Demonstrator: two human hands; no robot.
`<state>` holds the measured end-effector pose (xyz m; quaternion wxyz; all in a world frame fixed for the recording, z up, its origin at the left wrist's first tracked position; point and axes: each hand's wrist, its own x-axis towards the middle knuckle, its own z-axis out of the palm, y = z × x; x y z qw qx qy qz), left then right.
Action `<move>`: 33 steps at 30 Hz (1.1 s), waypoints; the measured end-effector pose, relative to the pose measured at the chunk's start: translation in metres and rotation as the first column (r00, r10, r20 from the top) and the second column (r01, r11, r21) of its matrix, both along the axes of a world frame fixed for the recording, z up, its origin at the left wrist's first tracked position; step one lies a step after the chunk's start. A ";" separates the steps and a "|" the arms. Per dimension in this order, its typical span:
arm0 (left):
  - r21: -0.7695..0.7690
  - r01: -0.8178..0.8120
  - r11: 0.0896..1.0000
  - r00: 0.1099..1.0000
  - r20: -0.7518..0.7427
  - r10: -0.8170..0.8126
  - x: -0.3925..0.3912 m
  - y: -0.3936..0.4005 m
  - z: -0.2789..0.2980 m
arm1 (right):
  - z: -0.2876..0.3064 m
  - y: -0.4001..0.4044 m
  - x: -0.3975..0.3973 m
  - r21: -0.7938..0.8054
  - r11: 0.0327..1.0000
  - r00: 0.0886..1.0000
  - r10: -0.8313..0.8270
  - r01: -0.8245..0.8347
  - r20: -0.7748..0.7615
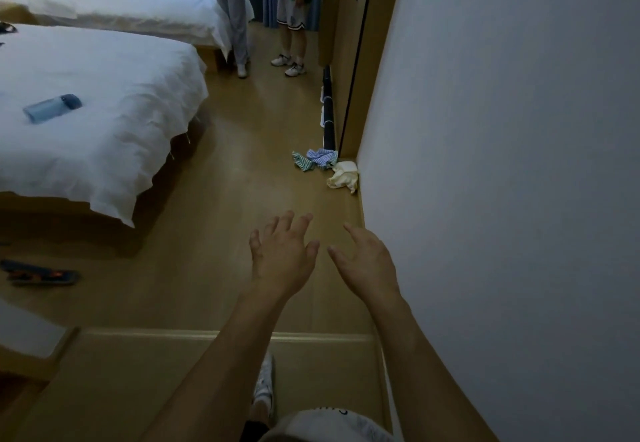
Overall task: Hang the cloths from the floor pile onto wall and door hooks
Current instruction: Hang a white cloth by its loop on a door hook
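Both hands reach forward low in the frame, fingers spread and holding nothing: left hand [282, 254], right hand [363, 261]. Above them, near frame centre-right, lie the crumpled cream cloth [343, 175] and striped blue-green cloths [315, 159] against the white wall [502, 164]; the right hand looks nearer.

Two bystanders [263, 9] are cut off above the waist.

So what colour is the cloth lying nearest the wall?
Pale cream yellow cloth, plain with no stripes; the head view shows it.
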<state>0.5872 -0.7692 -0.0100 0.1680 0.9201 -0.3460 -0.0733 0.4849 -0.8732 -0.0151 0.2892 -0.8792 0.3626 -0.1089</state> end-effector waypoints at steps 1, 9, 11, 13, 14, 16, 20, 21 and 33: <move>-0.010 0.009 1.000 1.000 -0.001 -0.009 0.017 -0.012 -0.002 | -0.001 -0.011 0.016 -0.007 1.000 1.000 -0.007 0.007 -0.003; -0.034 0.107 0.994 0.994 0.001 -0.107 0.169 -0.099 0.008 | 0.013 -0.085 0.153 -0.041 0.996 0.995 -0.080 0.078 -0.051; -0.038 0.112 0.993 0.994 -0.011 -0.113 0.203 -0.117 0.008 | 0.012 -0.100 0.183 -0.038 0.995 0.994 -0.095 0.093 -0.050; -0.038 0.122 0.992 0.992 -0.029 -0.123 0.230 -0.132 0.006 | 0.009 -0.114 0.208 -0.027 0.994 0.993 -0.107 0.106 -0.053; -0.035 0.131 0.991 0.991 -0.034 -0.132 0.242 -0.138 0.004 | 0.007 -0.120 0.219 -0.018 0.994 0.992 -0.113 0.112 -0.060; -0.026 0.141 0.990 0.989 -0.040 -0.142 0.264 -0.149 -0.002 | 0.002 -0.133 0.242 0.000 0.993 0.990 -0.118 0.119 -0.077; -0.013 0.121 0.993 0.991 -0.054 -0.121 0.312 -0.178 -0.015 | -0.009 -0.164 0.293 0.026 0.994 0.991 -0.105 0.108 -0.084; -0.015 0.114 0.993 0.992 -0.056 -0.115 0.324 -0.186 -0.018 | -0.012 -0.173 0.307 0.031 0.994 0.992 -0.100 0.102 -0.080; 0.076 0.035 0.997 0.999 -0.033 -0.032 0.492 -0.332 -0.041 | -0.043 -0.333 0.488 0.134 0.991 0.996 -0.002 0.014 -0.088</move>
